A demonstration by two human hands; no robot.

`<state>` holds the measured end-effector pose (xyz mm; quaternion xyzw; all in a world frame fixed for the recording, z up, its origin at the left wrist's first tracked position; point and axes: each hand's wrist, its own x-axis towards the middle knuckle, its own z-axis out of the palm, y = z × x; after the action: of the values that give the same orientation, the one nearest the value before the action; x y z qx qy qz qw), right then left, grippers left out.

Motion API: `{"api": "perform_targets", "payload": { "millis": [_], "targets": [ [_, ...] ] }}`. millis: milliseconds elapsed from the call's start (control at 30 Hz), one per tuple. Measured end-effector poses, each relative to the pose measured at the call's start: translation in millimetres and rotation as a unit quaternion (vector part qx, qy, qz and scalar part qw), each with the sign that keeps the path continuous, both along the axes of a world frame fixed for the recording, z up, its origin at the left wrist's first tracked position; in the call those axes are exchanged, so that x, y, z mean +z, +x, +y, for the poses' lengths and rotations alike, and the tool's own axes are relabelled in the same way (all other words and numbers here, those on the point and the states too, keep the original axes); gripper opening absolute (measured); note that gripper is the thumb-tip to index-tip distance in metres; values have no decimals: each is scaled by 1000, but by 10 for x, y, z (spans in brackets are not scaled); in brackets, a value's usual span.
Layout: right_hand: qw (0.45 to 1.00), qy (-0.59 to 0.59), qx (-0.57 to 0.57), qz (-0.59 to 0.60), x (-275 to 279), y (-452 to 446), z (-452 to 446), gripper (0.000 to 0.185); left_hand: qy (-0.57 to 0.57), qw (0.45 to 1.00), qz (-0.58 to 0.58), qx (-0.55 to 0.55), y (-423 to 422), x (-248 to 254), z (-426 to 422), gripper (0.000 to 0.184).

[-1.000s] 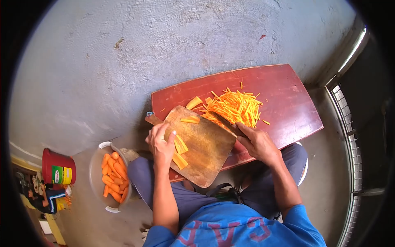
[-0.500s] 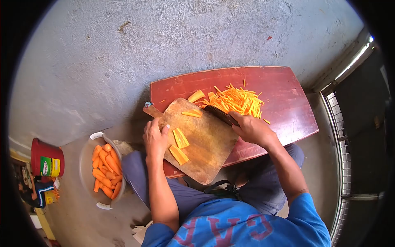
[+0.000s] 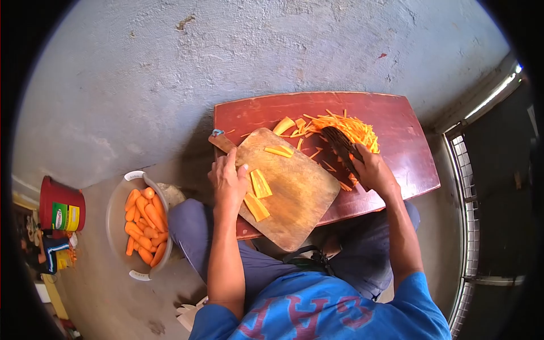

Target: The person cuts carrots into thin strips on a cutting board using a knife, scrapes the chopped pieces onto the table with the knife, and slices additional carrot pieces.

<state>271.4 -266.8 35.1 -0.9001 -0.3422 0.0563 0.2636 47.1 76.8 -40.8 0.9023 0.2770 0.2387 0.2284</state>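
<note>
My left hand (image 3: 229, 180) grips the wooden cutting board (image 3: 306, 198) at its left edge, beside the handle. The board lies tilted over the front edge of the red table (image 3: 405, 161). On it rest a few flat carrot slices (image 3: 261, 183) near my left fingers and some narrow pieces (image 3: 279, 151) toward the far edge. In my right hand (image 3: 375, 173), the fingers are wrapped round a dark-bladed knife (image 3: 340, 144), just right of the board. Its blade is against the pile of carrot strips (image 3: 357, 129). A thick carrot piece (image 3: 283, 125) lies behind the board.
On the floor at left stands a tub (image 3: 116, 226) of whole peeled carrots (image 3: 147, 224). Farther left are a red bucket (image 3: 48, 204) and another person, partly visible. A rough wall (image 3: 255, 51) rises behind the table; a metal grille (image 3: 470, 226) is at right.
My right hand and the knife have moved right, off the board's edge and against the strips. Loose strips now lie between board and pile. My left hand still holds the board.
</note>
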Motion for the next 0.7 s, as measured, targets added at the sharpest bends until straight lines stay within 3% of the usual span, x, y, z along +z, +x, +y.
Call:
{"api": "perform_targets", "payload": {
  "millis": [267, 400, 533, 567, 600, 667, 700],
  "targets": [
    [996, 74, -33, -48, -196, 342, -188, 31, 19, 1000, 1, -7, -17, -66, 12, 60],
    [997, 58, -51, 18, 124, -3, -44, 34, 39, 999, -9, -2, -16, -88, -6, 53],
    [976, 200, -27, 77, 122, -495, 3, 35, 81, 996, -16, -26, 120, 271, -180, 48],
    [961, 224, -14, 163, -13, -533, -43, 43, 42, 998, -26, -42, 180, 331, -219, 44],
    [930, 227, -40, 286, 200, -678, -11, 36, 3, 997, -34, -64, 232, 311, -204, 44],
    [854, 317, -21, 411, 47, -778, -29, 36, -75, 991, -49, -103, 308, 247, -146, 45],
    [830, 330, -14, 450, 0, -789, -23, 38, -37, 994, -39, -92, 310, 261, -186, 46]
  ]
}}
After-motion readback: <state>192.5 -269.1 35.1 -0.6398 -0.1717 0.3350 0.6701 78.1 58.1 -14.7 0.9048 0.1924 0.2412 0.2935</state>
